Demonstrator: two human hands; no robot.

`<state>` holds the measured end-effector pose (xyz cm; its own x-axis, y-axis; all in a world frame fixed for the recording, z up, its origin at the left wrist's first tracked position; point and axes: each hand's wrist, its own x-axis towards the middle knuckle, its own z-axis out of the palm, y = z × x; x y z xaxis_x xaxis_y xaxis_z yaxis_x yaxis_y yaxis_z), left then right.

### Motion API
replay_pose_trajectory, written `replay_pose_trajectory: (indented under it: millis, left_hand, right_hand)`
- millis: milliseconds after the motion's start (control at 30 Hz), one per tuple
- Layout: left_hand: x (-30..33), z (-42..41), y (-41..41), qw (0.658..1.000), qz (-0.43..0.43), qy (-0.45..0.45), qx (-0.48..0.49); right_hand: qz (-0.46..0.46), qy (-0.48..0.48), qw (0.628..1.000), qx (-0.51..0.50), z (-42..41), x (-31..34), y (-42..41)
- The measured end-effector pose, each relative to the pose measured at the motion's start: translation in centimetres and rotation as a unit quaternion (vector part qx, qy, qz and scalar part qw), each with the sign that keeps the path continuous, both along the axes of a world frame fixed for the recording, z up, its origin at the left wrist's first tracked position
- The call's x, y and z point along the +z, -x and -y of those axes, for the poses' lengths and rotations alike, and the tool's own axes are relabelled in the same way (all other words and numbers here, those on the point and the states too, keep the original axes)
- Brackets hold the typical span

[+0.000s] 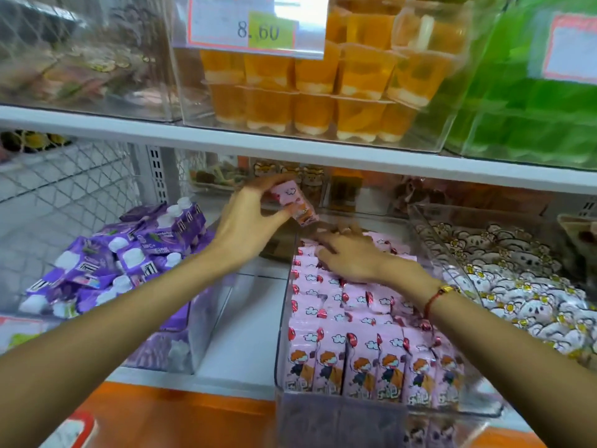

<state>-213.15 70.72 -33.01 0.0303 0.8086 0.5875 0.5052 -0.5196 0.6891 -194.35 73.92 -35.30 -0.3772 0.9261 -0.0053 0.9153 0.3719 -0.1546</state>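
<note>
packet (292,203), pink, sits in left grip (248,224): thumb under it, fingers over the top, pinched tight. it is lifted clear of the stack, tilted, its long end pointing to 5 o'clock. position: above the back edge of the clear bin (282,334), roughly 12 o'clock from the bin's middle, just under the upper shelf board (226,137).

right grip (352,257) is wide, fingers flat and spread, pointing to 10 o'clock, resting on the pink packets (355,318) in the back half of the bin. holds nothing. fingertips are a bit blurred. red string bracelet (436,295) on that wrist.

the two grips are near each other but apart, left one at 11 o'clock of the right one.

bin contents: pink packets standing in rows, cartoon print facing front, packed close together.

neighbours on the same shelf: purple packs (129,253) piled loose in another clear bin at 9 o'clock, with a bare strip of shelf between the two bins; white flower-print packets (517,286) in a bin at 3 o'clock, wall just beside the pink bin.

upper shelf at 12 o'clock: orange jelly cups (323,92) stacked in a clear box, price tag (258,27) on its front reading 8.60. green cups (533,108) at 2 o'clock, blurred.
</note>
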Motion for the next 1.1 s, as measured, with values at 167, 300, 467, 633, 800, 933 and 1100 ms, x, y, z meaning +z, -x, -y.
replay_pose_trajectory:
  millis: [167, 300, 467, 633, 800, 933, 1100]
  left_hand:
    - [0.4, -2.5, -1.2, 0.987, -0.151, 0.035, -0.037]
    - [0.7, -4.2, -2.8, 0.954, -0.282, 0.098, -0.006]
    - [0.9, -3.9, -2.9, 0.958, -0.24, 0.144, 0.059]
    - [-0.8, 3.1, -1.8, 0.984, -0.088, 0.131, 0.081]
    - [-3.2, 9.7, -2.2, 0.986, 0.004, 0.166, -0.007]
    - [-3.7, 10.8, -2.5, 0.985, 0.008, 0.17, 0.007]
    - [-3.6, 10.6, -2.5, 0.987, 0.021, 0.162, 0.012]
  right_hand:
    - [0.007, 0.008, 1.0, 0.021, 0.6, -0.2, -0.6]
    - [0.004, 0.013, 1.0, 0.021, 0.7, 0.0, -0.5]
    - [-0.028, 0.002, 0.999, 0.031, 0.9, 0.2, -0.6]
    - [-0.057, -0.088, 0.994, 0.039, -0.1, 0.3, 0.1]
    - [0.023, 0.0, 1.0, -0.016, -1.3, -0.4, 2.0]
    - [0.02, 0.026, 0.999, -0.02, -1.1, -0.2, 2.2]
    - [-0.118, -0.016, 0.992, -0.049, -0.9, 0.6, 2.3]
